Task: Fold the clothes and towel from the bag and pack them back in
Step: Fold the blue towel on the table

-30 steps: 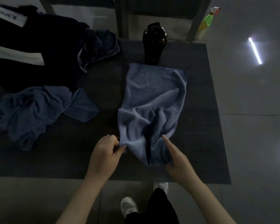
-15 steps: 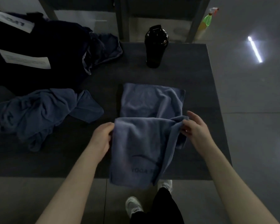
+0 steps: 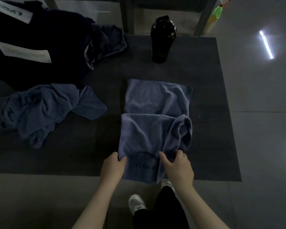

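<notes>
Where the near edge of the table (image 3: 213, 113) meets the floor, both hands hold the end of the towel (image 3: 155, 100) closest to the person. The left hand (image 3: 113, 168) pinches the near left corner, thumb on top. The right hand (image 3: 177, 168) has its fingers curled into the bunched cloth on the right. The towel lies directly ahead of both hands, long axis running away from the person, a near layer lapped over a far one. Neither hand is nearer, but the rucked side sits under the right. Printed between the hands: "YOGA", the remainder covered. A crumpled garment (image 3: 43, 109) lies well to the left. Beyond the towel stands a dark bottle (image 3: 163, 38). The bag (image 3: 40, 38) sits far left, a second garment (image 3: 106, 43) against it. Its white labels (image 3: 26, 52) cannot be read.
</notes>
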`<state>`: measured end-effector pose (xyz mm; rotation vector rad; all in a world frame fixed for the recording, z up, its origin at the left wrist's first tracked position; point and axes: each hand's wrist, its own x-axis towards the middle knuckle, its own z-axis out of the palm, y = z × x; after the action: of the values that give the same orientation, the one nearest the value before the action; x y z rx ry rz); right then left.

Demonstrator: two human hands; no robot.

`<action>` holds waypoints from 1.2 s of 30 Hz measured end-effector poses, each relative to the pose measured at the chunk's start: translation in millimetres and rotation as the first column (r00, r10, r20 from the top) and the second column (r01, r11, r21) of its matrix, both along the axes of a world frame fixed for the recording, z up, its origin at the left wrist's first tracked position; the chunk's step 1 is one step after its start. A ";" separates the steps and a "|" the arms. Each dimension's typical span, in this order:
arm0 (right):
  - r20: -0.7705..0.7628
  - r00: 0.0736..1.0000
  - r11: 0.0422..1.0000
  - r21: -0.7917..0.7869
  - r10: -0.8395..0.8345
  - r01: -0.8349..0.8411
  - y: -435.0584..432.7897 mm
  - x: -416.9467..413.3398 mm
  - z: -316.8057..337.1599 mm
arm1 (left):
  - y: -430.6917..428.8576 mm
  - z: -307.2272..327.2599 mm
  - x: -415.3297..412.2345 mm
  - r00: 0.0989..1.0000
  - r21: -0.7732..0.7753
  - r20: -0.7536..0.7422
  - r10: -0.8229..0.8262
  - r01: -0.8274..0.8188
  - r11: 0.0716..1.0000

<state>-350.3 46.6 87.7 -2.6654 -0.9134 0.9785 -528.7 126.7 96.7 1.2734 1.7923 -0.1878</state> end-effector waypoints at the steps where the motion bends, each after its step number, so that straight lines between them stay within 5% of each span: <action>1: 0.014 0.999 0.999 -0.005 0.033 -0.033 3.0 -2.9 0.7 | 1.2 2.1 -1.0 1.000 -0.021 0.026 0.009 -0.009 1.000; 4: -0.045 0.993 0.994 -0.005 0.107 -0.108 11.2 -3.1 2.1 | 10.7 8.3 -4.9 0.998 -0.122 0.036 -0.051 0.055 0.991; 9: -0.189 0.982 0.998 -0.060 0.004 -0.015 13.7 26.2 14.9 | 35.1 22.7 -10.8 0.967 -0.364 -0.030 -0.255 0.227 0.903; 13: -0.103 0.992 0.992 0.093 -0.077 0.087 21.7 48.7 18.5 | 54.3 20.5 7.1 0.905 0.048 -0.199 -0.377 0.393 0.918; 15: -0.002 0.997 0.960 0.271 -0.072 0.069 38.2 61.6 15.7 | 68.0 14.3 22.9 0.893 0.296 -0.196 -0.405 0.448 0.844; 18: 0.116 0.990 0.917 0.382 0.078 -0.117 73.4 83.1 7.3 | 94.4 3.2 47.3 0.853 0.450 -0.214 -0.477 0.519 0.726; 21: 0.154 0.936 0.901 0.261 0.315 -0.347 111.0 98.9 -3.0 | 119.8 -5.4 69.8 0.784 0.459 -0.316 -0.534 0.619 0.637; 26: 0.153 0.825 0.833 0.020 0.544 -0.553 151.9 116.1 -24.3 | 151.9 -26.3 93.4 0.682 0.257 -0.314 -0.661 0.731 0.632; 36: 0.112 0.765 0.770 0.003 0.634 -0.638 232.5 175.4 -24.5 | 208.8 -39.4 118.1 0.686 0.255 -0.334 -0.646 0.726 0.639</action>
<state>-174.9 279.1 63.2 -2.4044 -1.9241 0.9038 -410.6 335.5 57.3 2.2774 1.4448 -0.4455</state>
